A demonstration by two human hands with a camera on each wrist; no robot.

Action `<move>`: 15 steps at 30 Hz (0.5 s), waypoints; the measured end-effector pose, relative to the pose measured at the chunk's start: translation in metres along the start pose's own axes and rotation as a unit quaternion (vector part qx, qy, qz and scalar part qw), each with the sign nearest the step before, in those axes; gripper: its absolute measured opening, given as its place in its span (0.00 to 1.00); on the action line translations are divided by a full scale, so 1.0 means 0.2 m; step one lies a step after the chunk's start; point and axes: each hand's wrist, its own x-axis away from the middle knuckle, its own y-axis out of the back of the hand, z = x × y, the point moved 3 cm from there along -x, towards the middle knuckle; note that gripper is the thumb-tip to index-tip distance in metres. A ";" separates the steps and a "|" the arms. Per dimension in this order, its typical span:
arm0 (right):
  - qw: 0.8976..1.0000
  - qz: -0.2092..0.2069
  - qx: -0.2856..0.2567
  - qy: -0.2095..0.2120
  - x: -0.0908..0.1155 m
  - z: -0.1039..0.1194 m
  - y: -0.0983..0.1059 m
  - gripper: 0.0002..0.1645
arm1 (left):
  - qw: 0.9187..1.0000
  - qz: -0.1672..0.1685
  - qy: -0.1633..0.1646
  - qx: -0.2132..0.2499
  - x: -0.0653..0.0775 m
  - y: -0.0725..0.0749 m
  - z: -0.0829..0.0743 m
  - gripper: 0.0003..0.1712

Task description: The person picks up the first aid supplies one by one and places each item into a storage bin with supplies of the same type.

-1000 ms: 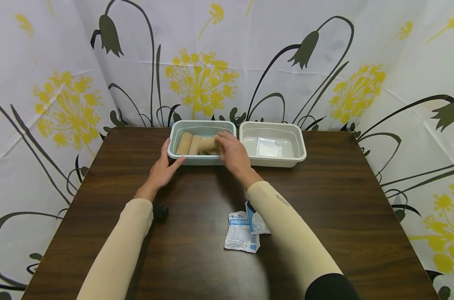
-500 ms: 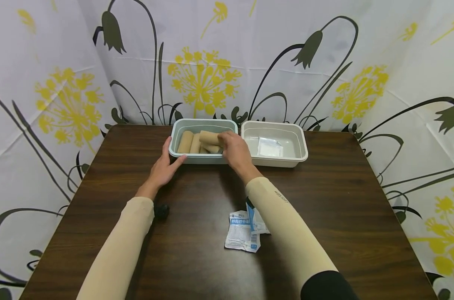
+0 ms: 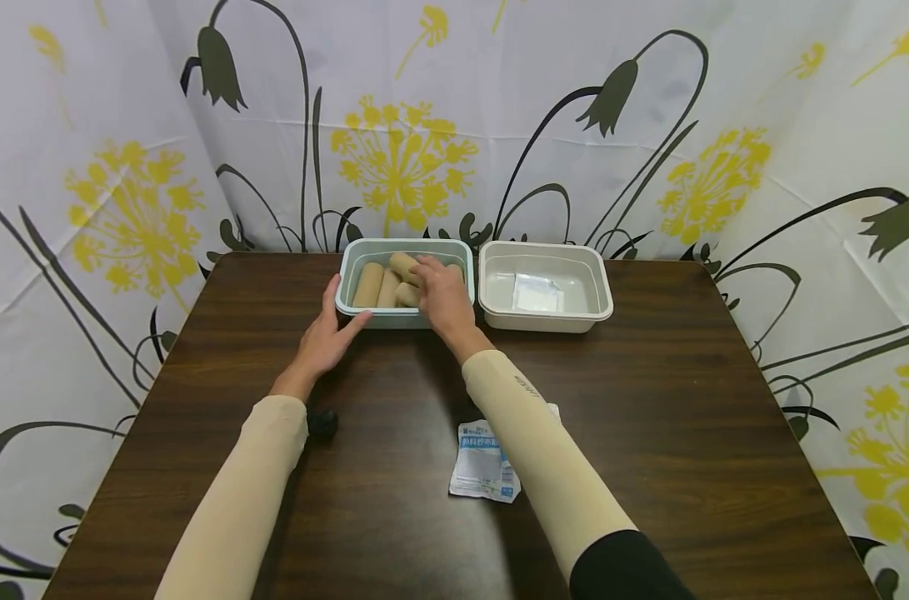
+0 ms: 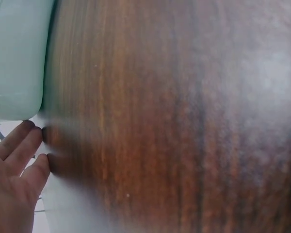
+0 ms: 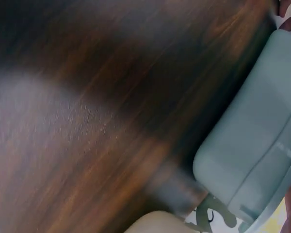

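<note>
A white curtain (image 3: 402, 50) printed with yellow flower heads and dark green stems hangs behind everything. In front of it spreads the dark wood-grain worktop (image 3: 694, 400). Two forearms in cream sleeves, the left sleeve (image 3: 225, 500) and the right sleeve (image 3: 540, 458), reach forward over it. Near its far edge sit two bins side by side: a cream bin (image 3: 546, 322) on the right, and a pale green bin (image 3: 394, 320) on the left. The left hand (image 3: 322, 340) rests against the left end of the green bin, thumb spread wide from the other fingers, with its tip at the front side. The right hand (image 3: 448, 302) reaches over the green bin from the front, its fingers bent down at the upper roll (whether they pinch it, I cannot tell). A white and blue packet (image 3: 484, 467) lies on the worktop, partly beneath the right sleeve, and a white packet (image 3: 536, 293) lies inside the cream bin. The tan rolls are in the green bin: two lean side by side at its left, the upper roll (image 3: 403, 265) lies tilted near the right hand's fingertips, and another shows below it. Beside the left cuff is a small black object (image 3: 322, 425).
</note>
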 end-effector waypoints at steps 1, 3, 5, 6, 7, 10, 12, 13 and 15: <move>1.000 0.001 -0.003 0.001 0.00 0.00 0.00 0.17 | 1.000 0.000 0.000 0.000 0.00 0.00 0.00 0.51; 1.000 0.002 -0.008 0.000 0.01 0.01 0.00 0.18 | 1.000 -0.002 0.000 0.001 0.00 0.00 0.00 0.51; 1.000 0.012 -0.018 -0.005 0.01 0.00 0.01 0.18 | 1.000 -0.002 0.000 0.000 -0.01 0.00 0.00 0.51; 1.000 0.017 -0.020 -0.008 0.02 0.00 0.02 0.19 | 1.000 -0.001 0.000 0.000 -0.01 0.00 0.01 0.51; 0.999 0.020 -0.024 -0.011 0.02 -0.01 0.04 0.19 | 1.000 -0.001 -0.001 0.000 -0.01 0.00 0.01 0.51; 0.998 0.021 -0.052 -0.024 0.05 -0.04 0.10 0.19 | 1.000 0.000 0.000 0.001 0.00 0.00 0.01 0.51; 0.997 0.010 -0.074 -0.030 0.08 -0.06 0.14 0.19 | 1.000 0.000 0.000 0.001 0.00 0.00 0.01 0.51; 0.996 0.005 -0.085 -0.032 0.09 -0.07 0.17 0.19 | 1.000 0.000 0.000 0.002 0.00 0.00 0.01 0.51; 0.993 0.004 -0.114 -0.037 0.13 -0.09 0.22 0.20 | 1.000 0.000 0.002 0.004 0.00 0.00 0.01 0.51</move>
